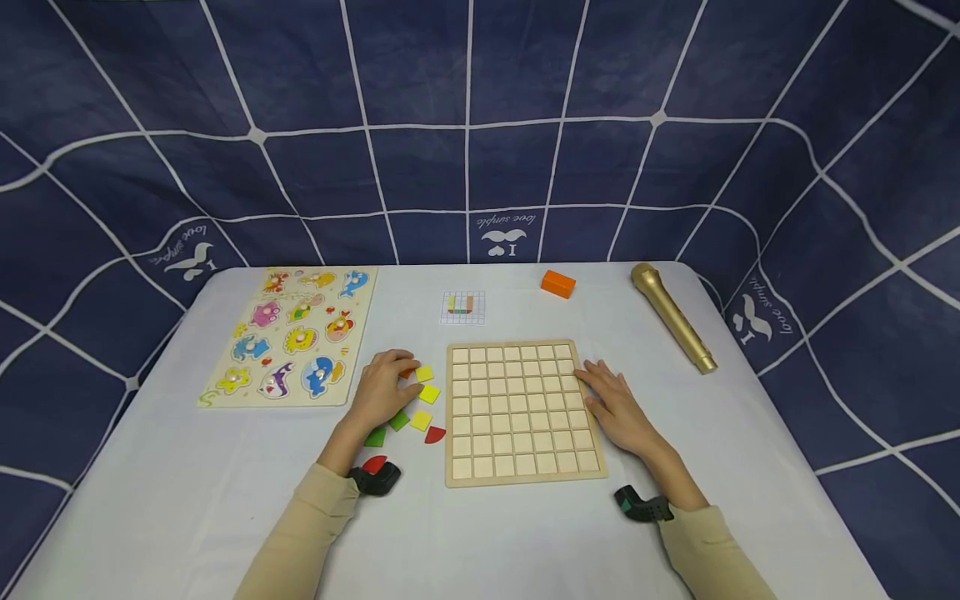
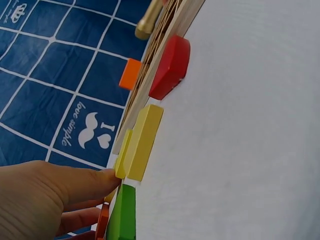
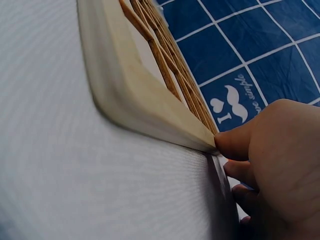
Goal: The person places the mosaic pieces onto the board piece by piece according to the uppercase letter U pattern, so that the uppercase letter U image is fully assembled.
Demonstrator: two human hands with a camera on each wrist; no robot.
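A wooden grid board with square cells lies flat on the white table. To its left are small blocks: yellow squares, green pieces and red quarter-round pieces. My left hand is over these blocks, thumb and fingers apart around an orange-red piece. The left wrist view shows the thumb tip by a yellow block, with a green block below; whether the fingers touch the orange-red piece is hidden. My right hand rests at the board's right edge, thumb and fingertips touching it.
Behind the board lies a small card printed with a coloured pattern on a grid. An orange block and a gold microphone are at the back right. An animal peg puzzle lies on the left.
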